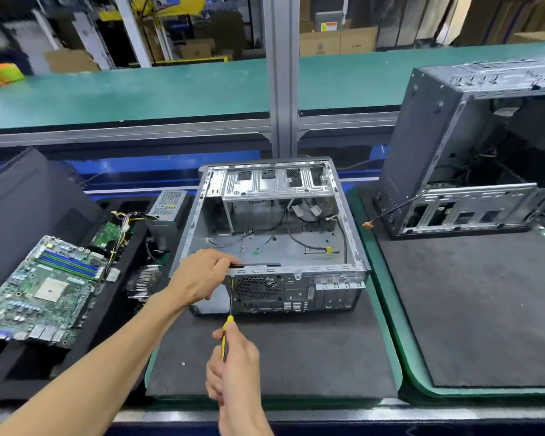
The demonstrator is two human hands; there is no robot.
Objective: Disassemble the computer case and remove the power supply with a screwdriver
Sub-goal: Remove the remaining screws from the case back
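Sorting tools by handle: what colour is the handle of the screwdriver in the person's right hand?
Yellow; the screwdriver handle shows best in the head view.

Both forearms are bare from the bottom edge of the view up to the wrists, with no sleeve showing on either. The left hand and the right hand are ungloved. The fingernails that show are short and plain.

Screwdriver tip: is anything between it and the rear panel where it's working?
Nothing visible. The right hand holds the yellow-handled screwdriver, its shaft running up to the case's rear panel beside the fan grille. The left hand grips the top rim, clear of the shaft.
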